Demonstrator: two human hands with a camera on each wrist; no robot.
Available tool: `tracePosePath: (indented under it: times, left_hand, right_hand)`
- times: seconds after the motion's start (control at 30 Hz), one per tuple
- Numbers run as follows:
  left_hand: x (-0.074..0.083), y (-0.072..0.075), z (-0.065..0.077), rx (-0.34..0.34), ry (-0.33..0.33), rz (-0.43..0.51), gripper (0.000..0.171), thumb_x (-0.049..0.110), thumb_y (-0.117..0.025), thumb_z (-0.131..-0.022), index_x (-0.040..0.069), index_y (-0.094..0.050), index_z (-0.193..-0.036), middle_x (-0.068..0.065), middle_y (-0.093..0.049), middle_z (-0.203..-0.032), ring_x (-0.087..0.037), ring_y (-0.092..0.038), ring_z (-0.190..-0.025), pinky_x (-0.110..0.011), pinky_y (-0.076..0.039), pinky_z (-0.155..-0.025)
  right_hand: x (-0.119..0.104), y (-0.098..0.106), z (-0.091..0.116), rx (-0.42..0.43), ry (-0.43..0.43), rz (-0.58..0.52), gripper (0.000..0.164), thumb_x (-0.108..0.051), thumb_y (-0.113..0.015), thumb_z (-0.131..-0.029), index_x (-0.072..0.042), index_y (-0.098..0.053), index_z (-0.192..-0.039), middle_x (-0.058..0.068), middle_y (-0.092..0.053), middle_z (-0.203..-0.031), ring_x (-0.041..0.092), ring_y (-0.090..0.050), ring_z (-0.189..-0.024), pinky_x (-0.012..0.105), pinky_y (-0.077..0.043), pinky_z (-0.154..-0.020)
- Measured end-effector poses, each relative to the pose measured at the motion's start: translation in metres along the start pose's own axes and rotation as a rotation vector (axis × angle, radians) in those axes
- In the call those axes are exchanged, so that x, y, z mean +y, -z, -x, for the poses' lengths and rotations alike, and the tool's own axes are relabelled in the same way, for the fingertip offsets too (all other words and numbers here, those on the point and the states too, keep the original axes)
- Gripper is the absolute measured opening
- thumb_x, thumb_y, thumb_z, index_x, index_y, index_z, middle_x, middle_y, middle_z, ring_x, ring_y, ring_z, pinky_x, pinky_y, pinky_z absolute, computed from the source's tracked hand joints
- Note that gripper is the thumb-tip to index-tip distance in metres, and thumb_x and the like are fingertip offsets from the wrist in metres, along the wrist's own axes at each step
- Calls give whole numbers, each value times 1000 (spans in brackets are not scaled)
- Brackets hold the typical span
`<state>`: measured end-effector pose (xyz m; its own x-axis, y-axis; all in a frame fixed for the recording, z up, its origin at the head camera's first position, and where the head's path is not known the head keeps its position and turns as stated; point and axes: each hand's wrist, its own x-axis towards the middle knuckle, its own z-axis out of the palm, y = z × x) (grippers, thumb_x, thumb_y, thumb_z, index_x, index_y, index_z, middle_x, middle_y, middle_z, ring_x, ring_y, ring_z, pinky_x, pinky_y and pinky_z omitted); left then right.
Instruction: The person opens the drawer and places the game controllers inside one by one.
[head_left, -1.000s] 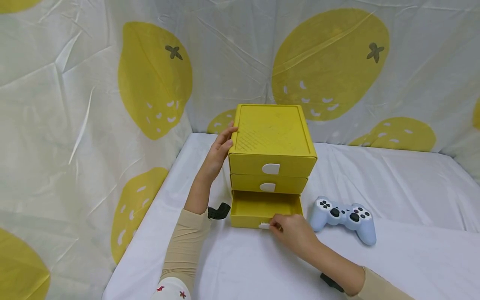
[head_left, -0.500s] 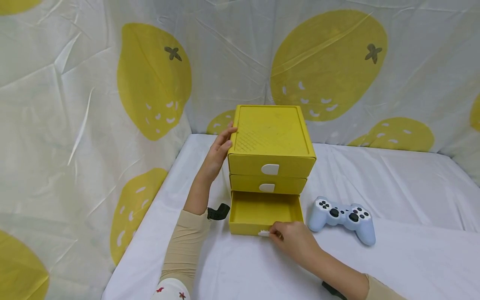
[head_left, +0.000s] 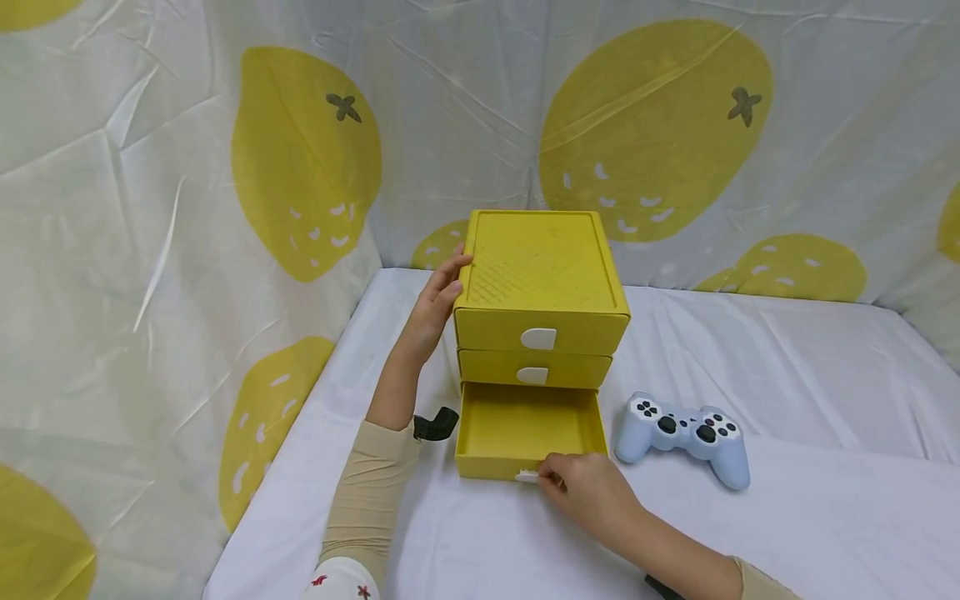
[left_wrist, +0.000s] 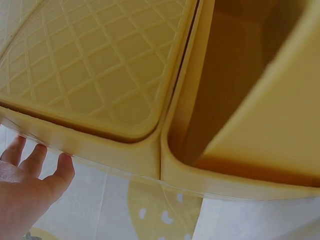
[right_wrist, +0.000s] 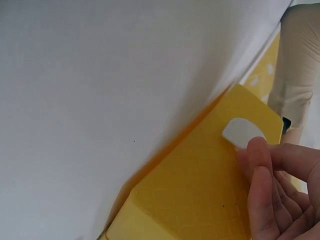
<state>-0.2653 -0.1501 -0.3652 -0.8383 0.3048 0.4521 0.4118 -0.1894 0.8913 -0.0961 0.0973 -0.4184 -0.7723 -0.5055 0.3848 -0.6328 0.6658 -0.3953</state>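
A yellow three-drawer storage box [head_left: 540, 262] stands on the white cloth, its upper two drawers closed. The bottom drawer [head_left: 528, 421] is pulled out and its visible inside is bare. My right hand [head_left: 592, 492] pinches the white handle [right_wrist: 242, 131] on that drawer's front between thumb and fingers. My left hand [head_left: 427, 312] rests against the box's left side near the top edge. In the left wrist view its fingertips [left_wrist: 65, 161] touch the yellow wall, fingers only slightly bent.
A light blue game controller [head_left: 684, 437] lies on the cloth to the right of the drawer. Behind the box hangs a white curtain [head_left: 465, 108] printed with yellow lemons. It also runs along the left side.
My right hand has drawn the bottom drawer further out toward me, so more of its inside shows. The left hand has stayed on the box's side.
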Motion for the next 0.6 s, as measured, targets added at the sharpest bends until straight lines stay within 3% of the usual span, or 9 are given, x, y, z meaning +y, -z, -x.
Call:
tracePosePath:
  times: [0.17, 0.27, 0.43, 0.6]
  left_hand:
    - [1, 0, 1, -10, -11, 22, 55, 31, -44, -102, -1, -34, -145, 0, -11, -163, -13, -11, -147, -39, -13, -118]
    - [3, -1, 1, -9, -14, 32, 50, 20, -39, -101, -3, -33, -145, -2, -10, -163, -13, -10, -147, -38, -12, -118]
    - [3, -2, 1, -5, -15, 38, 50, 21, -40, -100, -3, -34, -144, -1, -11, -163, -12, -12, -147, -37, -14, -117]
    - [1, 0, 1, -3, -14, 23, 57, 32, -45, -99, -2, -34, -144, -2, -12, -163, -12, -13, -147, -40, -13, -117]
  right_hand:
    - [-2, 0, 1, 23, 28, 13, 12, -1, -77, -74, -11, -72, -75, -9, -63, -63, -5, -47, -53, 11, -40, -48]
    - [-2, -1, 1, 49, 50, 19, 14, 0, -77, -72, -12, -71, -74, -10, -62, -62, -6, -46, -52, 11, -39, -48]
    - [-2, -1, 2, 38, 48, 7, 13, 0, -77, -73, -12, -71, -75, -11, -62, -62, -6, -47, -53, 11, -39, -48]
    - [-3, 4, 4, -32, -5, -41, 8, -5, -77, -76, -10, -73, -79, -10, -64, -66, -4, -52, -57, 14, -44, -51]
